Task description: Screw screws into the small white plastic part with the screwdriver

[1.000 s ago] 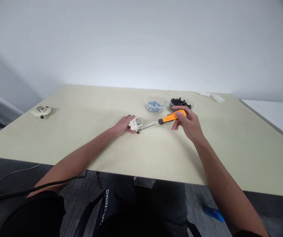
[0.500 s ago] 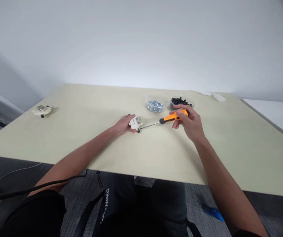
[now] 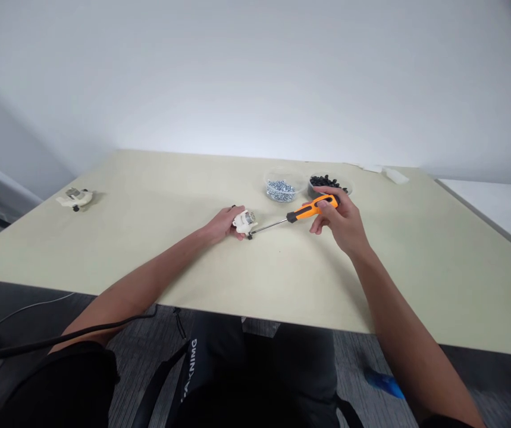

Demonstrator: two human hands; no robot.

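Observation:
My left hand (image 3: 220,226) is closed around a small white plastic part with a silver motor (image 3: 244,221), held just over the table. A small black piece (image 3: 250,236) sits at the part's lower corner. My right hand (image 3: 342,221) grips the handle of an orange and black screwdriver (image 3: 312,208). Its metal shaft slants down to the left, and the tip meets the white part beside the black piece. Whether a screw is under the tip is too small to tell.
Behind the hands stand a clear bowl of silver screws (image 3: 281,190) and a clear bowl of small black pieces (image 3: 326,183). A similar white motor part (image 3: 75,198) lies at the table's far left. White scraps (image 3: 395,175) lie at the back right. A black cable (image 3: 103,327) crosses my left arm.
The screwdriver handle has shifted slightly to the left in my right hand and the fingers have moved a little around it. The white motor part stays in my left hand.

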